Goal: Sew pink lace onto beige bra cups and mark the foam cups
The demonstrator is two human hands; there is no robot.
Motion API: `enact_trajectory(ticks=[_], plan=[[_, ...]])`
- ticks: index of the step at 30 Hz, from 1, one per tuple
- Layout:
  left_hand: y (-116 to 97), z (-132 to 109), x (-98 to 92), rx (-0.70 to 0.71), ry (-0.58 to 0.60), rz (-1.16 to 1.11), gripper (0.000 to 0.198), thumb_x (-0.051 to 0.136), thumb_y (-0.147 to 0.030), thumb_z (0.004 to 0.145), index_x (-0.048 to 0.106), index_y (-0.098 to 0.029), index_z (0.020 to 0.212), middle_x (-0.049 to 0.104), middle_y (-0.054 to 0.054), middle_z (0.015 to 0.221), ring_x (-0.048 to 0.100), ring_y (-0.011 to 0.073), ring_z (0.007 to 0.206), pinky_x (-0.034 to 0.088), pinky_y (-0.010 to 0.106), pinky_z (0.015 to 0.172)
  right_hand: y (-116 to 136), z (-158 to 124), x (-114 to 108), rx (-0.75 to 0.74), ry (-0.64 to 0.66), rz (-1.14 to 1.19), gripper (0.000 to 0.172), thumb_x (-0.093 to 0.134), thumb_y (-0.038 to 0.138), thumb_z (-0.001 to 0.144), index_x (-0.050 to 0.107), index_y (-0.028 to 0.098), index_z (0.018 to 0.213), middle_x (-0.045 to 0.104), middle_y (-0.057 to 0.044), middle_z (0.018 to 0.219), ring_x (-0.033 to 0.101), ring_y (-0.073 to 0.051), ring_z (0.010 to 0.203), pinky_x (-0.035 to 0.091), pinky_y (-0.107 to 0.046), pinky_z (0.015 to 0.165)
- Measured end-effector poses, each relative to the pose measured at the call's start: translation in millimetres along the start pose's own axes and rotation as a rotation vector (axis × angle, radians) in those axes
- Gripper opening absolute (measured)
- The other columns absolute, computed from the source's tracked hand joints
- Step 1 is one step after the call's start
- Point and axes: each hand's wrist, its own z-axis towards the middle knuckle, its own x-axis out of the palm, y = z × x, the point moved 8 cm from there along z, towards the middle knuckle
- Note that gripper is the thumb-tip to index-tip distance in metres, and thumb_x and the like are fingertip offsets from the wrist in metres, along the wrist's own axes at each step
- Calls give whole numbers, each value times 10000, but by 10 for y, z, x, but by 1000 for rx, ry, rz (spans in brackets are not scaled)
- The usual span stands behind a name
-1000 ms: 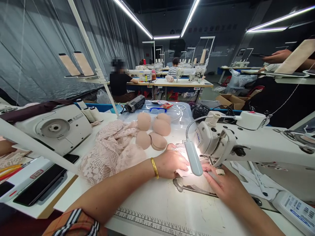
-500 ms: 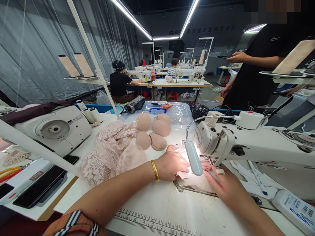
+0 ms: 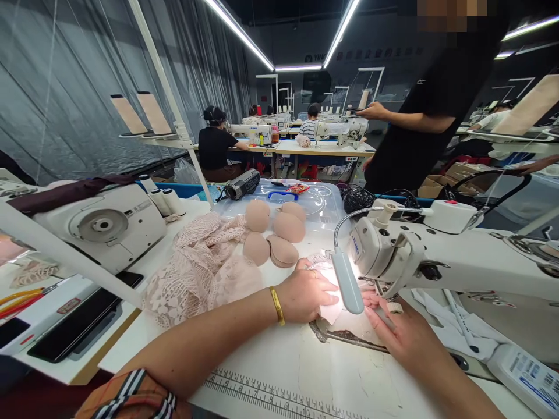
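My left hand, with a gold bangle at its wrist, lies on a small pale pink fabric piece with its fingers stretched out and slightly apart. The lamp's glare washes out much of that cloth. Beside the needle area of the white sewing machine, my right hand rests with its fingers extended and apart. A grey gooseneck lamp hangs between my hands and covers part of the cloth. The right fingertips are partly hidden behind the lamp and machine head. Several beige bra cups lie beyond my left hand.
Left of the cups is a heap of pale lace. A clear plastic lid lies behind. A printed ruler runs along the front edge. A thread stand pole rises at left. A person in black stands beyond the machine.
My left fingers have spread a little, and more of the pale fabric shows below them. My right hand has barely moved. The standing person has shifted left, and the view has turned slightly.
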Motion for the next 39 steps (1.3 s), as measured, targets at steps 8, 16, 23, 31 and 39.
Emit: enact_trajectory(ticks=[8, 16, 23, 31, 39], plan=[[-200, -83, -23, 66, -70, 86, 88, 618, -229, 910, 701, -202, 898, 725, 33, 963, 580, 218, 834, 252, 507, 914, 74, -26, 85, -56, 159, 92, 270, 394, 370, 1101, 658, 319, 1102, 700, -23, 901, 658, -224, 759, 564, -355, 690], [-486, -204, -57, 194, -191, 118, 182, 630, -269, 956, 646, -195, 790, 654, -34, 811, 503, 163, 722, 258, 498, 921, 346, -60, 183, -249, 369, 128, 292, 415, 270, 1098, 696, 277, 1019, 584, -29, 833, 593, -218, 788, 487, -337, 667], [-437, -130, -50, 165, -281, 161, 211, 564, -187, 943, 612, -178, 737, 630, -32, 730, 478, 143, 673, 272, 497, 924, 280, -44, 215, -198, 300, 132, 275, 408, 264, 1091, 668, 273, 1002, 632, -50, 902, 619, -225, 818, 462, -335, 643], [-261, -3, 10, 78, -227, 158, 165, 615, -229, 957, 701, -175, 827, 701, 20, 822, 592, 191, 760, 258, 552, 1032, 93, -7, 326, -41, 275, 63, 316, 358, 351, 1098, 547, 274, 857, 622, -25, 857, 635, -218, 781, 482, -326, 613], [-81, 94, 51, 18, -198, 171, 208, 564, -259, 1011, 726, -191, 900, 744, 49, 947, 629, 221, 877, 300, 507, 1024, 88, 20, 269, -36, 180, 29, 338, 400, 372, 1075, 539, 273, 783, 659, -21, 853, 626, -183, 647, 474, -303, 546]])
